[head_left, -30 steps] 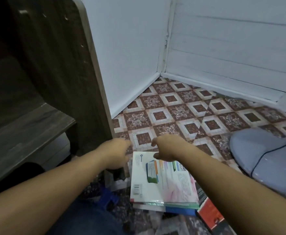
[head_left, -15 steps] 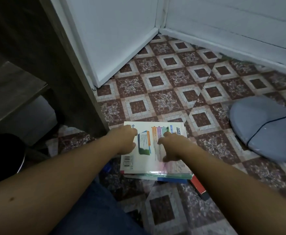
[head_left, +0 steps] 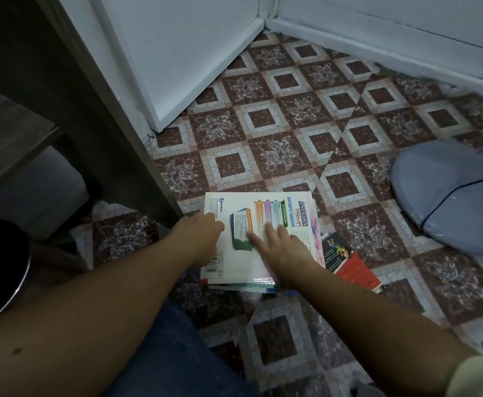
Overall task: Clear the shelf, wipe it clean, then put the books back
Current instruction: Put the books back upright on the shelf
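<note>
On the patterned tile floor (head_left: 263,118) in a white-walled corner beside the dark wooden shelf (head_left: 91,110), the stack of books (head_left: 234,267) lies flat, left grip (head_left: 203,239) curled round its top cover's edge, right grip (head_left: 283,247) spread open upon it.

The light is dim, with a cool bluish cast. The white wall (head_left: 183,53) at 12 o'clock is the brightest area; the shelf unit (head_left: 62,96) at 9 o'clock sinks into deep shadow (its grain hardly shows). The top book (head_left: 240,270) at the centre looks pale and sharp. Straight lines bend toward the borders.
</note>
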Tool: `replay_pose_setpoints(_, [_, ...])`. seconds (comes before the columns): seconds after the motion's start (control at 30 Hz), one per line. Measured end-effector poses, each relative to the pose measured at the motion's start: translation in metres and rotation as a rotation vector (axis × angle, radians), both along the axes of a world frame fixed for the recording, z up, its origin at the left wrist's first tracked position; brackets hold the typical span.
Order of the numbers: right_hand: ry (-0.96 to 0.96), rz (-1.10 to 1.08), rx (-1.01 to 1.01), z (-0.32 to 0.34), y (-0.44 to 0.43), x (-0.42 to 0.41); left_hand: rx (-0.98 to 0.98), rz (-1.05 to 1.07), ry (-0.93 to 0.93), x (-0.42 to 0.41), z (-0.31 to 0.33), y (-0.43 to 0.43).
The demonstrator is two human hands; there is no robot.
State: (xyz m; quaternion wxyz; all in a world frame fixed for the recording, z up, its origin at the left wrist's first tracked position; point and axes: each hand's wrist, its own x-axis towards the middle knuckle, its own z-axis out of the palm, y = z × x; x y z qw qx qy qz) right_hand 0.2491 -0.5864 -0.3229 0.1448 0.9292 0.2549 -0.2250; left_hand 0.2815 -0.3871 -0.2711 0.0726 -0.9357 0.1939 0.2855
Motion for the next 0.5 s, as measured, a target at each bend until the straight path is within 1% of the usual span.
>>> replay_pose_setpoints(0.17, [0.047,0.036,0.004,-0.001,-0.001,0.005,0.042,-0.029,0.038,-0.002,-0.003,-0.003])
replay_pose_setpoints(0.4, [0.076,0.017,0.006,0.003,0.001,0.003,0.082,-0.073,0.112,-0.004,-0.005,-0.002])
replay_pose_setpoints(0.5, [0.167,0.008,0.024,0.012,0.000,0.006,0.041,-0.072,0.154,-0.005,-0.006,0.000])
